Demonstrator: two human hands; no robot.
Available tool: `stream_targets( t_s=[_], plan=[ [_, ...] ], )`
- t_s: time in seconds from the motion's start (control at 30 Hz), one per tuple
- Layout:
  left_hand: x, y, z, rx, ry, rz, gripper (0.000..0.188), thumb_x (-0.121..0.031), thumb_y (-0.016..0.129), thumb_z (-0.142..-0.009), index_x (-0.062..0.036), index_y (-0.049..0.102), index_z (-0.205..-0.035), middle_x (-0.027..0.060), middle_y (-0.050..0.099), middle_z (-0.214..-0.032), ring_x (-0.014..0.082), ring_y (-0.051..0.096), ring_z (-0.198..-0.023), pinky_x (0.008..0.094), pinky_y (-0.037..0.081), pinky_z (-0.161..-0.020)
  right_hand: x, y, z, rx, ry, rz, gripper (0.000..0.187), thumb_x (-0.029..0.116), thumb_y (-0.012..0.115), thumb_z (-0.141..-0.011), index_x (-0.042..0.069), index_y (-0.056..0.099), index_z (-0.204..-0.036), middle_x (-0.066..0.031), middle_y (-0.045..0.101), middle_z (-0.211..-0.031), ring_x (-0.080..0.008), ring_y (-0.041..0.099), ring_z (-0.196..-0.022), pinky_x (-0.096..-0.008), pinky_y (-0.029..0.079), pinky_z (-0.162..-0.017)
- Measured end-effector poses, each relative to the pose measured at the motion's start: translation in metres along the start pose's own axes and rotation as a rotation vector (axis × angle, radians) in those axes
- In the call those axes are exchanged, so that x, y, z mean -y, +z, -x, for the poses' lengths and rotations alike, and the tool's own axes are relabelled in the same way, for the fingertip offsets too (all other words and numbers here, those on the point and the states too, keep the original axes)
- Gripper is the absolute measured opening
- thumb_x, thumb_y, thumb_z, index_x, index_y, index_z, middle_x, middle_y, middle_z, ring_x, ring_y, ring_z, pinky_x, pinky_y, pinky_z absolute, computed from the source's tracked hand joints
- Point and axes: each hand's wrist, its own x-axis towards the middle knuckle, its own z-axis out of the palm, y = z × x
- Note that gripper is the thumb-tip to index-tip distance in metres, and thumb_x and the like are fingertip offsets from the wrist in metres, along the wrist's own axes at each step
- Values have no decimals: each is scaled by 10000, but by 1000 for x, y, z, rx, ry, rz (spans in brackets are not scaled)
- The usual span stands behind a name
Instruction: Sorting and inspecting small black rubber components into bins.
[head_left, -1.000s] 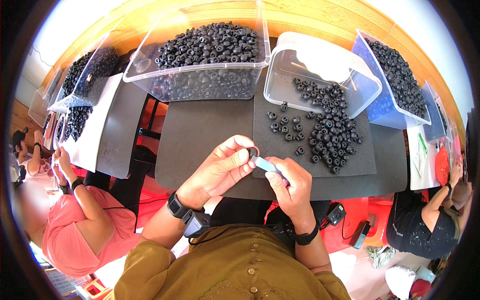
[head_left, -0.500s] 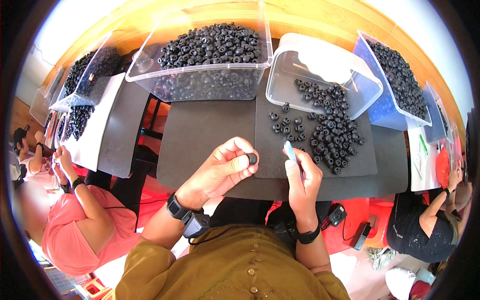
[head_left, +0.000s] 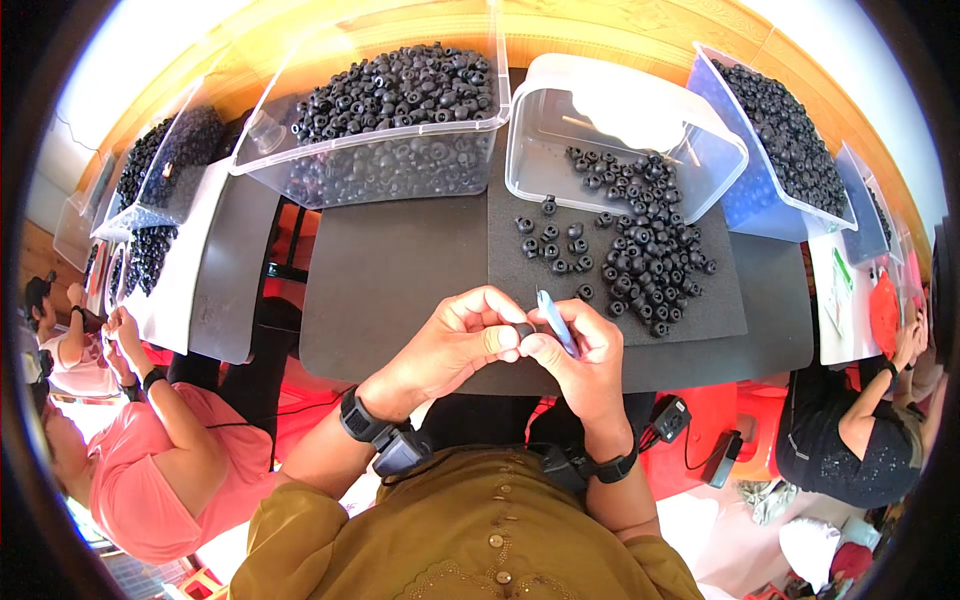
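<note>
The left hand pinched a small round black piece, the right hand a slim pale-blue tool; which heaped black pieces were done, I couldn't tell.

Small, rounded black piece, partly hidden, held just below the frame's centre; right beside it, a slim light-blue tool, upper end tilted left.
</note>
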Motion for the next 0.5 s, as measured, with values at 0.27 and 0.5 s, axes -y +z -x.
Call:
stream_targets(
  t_s=[0.27, 0.5],
  plan=[
    [-79, 12, -11, -164, 382, -548, 146, -28, 654, -827, -9, 572, -946, 72, 621, -853, 147, 624, -735, 285, 519, -721, 1, 0, -1, -131, 52, -106, 56, 56, 619, -870, 6, 621, -895, 62, 512, -680, -13, 401, -596, -182, 318, -529],
    [-187, -4, -43, -616, 1019, -1549, 302, -33, 673, -764, -65, 618, -1060, 73, 610, -1046, 200, 542, -1061, 341, 446, -910, -1, -2, 9, -182, 5, -183, 77, 39, 578, -883, -1, 596, -946, 29, 527, -737, -30, 469, -633, -185, 386, -574]
  ],
)
